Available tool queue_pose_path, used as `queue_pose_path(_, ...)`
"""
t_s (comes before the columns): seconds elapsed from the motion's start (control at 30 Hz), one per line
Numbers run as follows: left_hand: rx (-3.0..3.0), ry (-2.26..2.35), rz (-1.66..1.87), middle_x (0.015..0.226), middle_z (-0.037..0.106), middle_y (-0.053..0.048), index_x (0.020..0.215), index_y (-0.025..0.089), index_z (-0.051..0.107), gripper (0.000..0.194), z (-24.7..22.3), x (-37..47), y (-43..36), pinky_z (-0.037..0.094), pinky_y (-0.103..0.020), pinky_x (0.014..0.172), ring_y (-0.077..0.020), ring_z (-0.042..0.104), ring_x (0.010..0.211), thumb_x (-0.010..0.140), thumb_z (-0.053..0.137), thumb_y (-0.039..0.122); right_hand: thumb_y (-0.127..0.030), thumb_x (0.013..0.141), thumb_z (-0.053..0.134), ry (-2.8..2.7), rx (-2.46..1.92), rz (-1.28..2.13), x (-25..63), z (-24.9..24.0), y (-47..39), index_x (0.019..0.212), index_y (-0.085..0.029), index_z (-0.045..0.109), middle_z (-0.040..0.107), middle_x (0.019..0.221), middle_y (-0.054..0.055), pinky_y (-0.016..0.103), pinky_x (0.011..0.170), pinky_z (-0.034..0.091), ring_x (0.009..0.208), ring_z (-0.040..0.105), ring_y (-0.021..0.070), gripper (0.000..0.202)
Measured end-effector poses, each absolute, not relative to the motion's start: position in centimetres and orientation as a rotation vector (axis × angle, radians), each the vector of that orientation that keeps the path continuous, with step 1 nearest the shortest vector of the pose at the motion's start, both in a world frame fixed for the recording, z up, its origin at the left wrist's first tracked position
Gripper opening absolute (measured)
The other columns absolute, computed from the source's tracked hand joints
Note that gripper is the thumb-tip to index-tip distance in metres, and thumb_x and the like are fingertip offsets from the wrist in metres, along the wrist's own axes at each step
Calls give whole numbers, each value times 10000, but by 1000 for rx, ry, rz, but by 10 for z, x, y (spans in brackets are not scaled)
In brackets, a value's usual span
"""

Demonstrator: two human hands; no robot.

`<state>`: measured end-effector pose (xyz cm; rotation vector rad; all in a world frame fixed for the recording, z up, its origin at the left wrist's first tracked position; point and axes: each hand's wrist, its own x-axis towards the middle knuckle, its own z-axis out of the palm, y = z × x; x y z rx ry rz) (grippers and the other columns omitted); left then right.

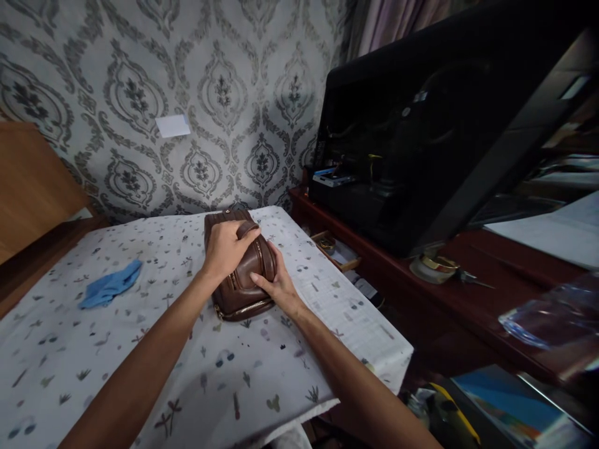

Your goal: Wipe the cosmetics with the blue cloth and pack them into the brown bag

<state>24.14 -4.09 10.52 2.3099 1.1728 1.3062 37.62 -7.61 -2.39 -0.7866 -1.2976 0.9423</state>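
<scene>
A brown leather bag [243, 274] with gold-coloured zips lies on the white printed cloth [224, 399]. My left hand [227, 248] is over the upper part of the bag, its fingers closed around a strap or flap of the same brown leather. Against the bag's right side is my right hand [281, 285], thumb on the front pocket and fingers around the edge. My left hand and forearm cover part of the bag's left side. The ends of several fingers are hidden.
Left on the cloth lies a crumpled blue cloth [111, 285]. A large black screen [402, 125] stands on the dark red desk [468, 299] at right, near a tape roll [435, 269]. An open drawer [349, 262] sits beside the covered table's right edge.
</scene>
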Motion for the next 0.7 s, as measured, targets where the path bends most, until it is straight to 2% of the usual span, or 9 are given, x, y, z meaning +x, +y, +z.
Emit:
queue_pose_path(0.13,2502,985,1291,712,716,-40,646,195,670,304,104,237,-46,491,-330,814,-192,653,746,899,586,342,-523,780,778,-1317,-779,913,378,-22,-77,1546,-214,246,359,1602,149,493,1224,320,1470,386,273,983)
queue_pose_path(0.2,2542,933,1258,738,735,-55,666,200,688,310,104,236,-49,505,-350,861,-206,676,781,913,584,355,-527,780,777,-1329,-776,887,378,-23,-76,1543,-206,252,340,1609,155,496,1234,293,1481,366,274,980)
queue_pose_path(0.33,2506,986,1192,800,752,-63,752,190,722,285,103,234,-55,522,-322,802,-205,685,800,927,579,363,-544,772,782,-1349,-794,865,379,-23,-74,1553,-200,252,329,1614,161,494,1238,276,1486,355,276,1004)
queue_pose_path(0.43,2449,1147,1176,841,748,-53,813,184,730,264,101,234,-60,510,-300,756,-195,675,807,938,566,349,-535,755,801,-1383,-787,882,386,-19,-75,1562,-211,265,392,1583,150,513,1221,309,1462,397,282,1022)
queue_pose_path(0.57,2511,1208,1203,952,756,-57,862,204,729,181,97,234,-64,503,-358,879,-234,658,968,932,591,298,-506,754,814,-1481,-784,928,400,-11,-79,1560,-237,316,457,1551,118,537,1192,357,1426,452,289,985)
queue_pose_path(0.7,2576,1197,1188,1012,755,-58,877,210,727,149,94,231,-64,493,-382,918,-244,635,1007,933,598,261,-507,712,843,-1507,-786,962,406,-7,-81,1565,-243,310,405,1589,113,537,1188,359,1443,427,293,1041)
